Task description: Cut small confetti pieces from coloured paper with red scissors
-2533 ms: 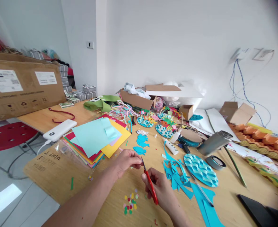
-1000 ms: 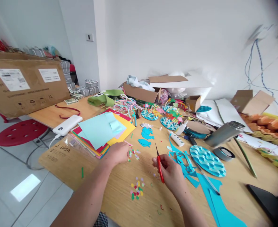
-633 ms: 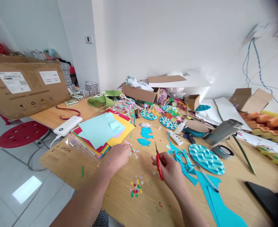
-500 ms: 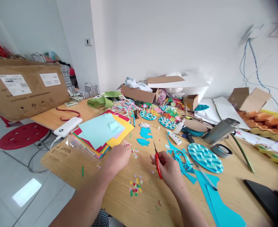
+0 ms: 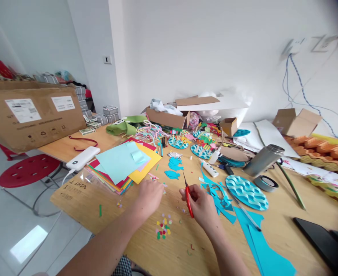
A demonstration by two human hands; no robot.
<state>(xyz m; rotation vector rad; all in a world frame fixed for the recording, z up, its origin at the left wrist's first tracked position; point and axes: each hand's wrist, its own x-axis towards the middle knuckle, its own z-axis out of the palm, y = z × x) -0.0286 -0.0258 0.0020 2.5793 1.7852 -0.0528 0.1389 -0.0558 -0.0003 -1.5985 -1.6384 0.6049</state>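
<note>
**Papercraft, Partly Complete**

The right hand (image 5: 199, 204) grips red-handled scissors (image 5: 188, 201), blades seemingly together; the left hand (image 5: 148, 197) is curled, and whether it holds anything cannot be told. Already cut: small paper discs (image 5: 164, 232), near centre, and plain blue fish (image 5: 172, 174) beyond. Coloured sheets (image 5: 118, 163) at left appear uncut; the wave-patterned blue oval (image 5: 246, 193) at right bears no fish.

Right hand (image 5: 201, 204) holding red scissors (image 5: 188, 201), left hand (image 5: 149, 196) near paper bits (image 5: 164, 186), blue paper fish (image 5: 172, 174) beyond, colored dots (image 5: 161, 225) nearer
</note>
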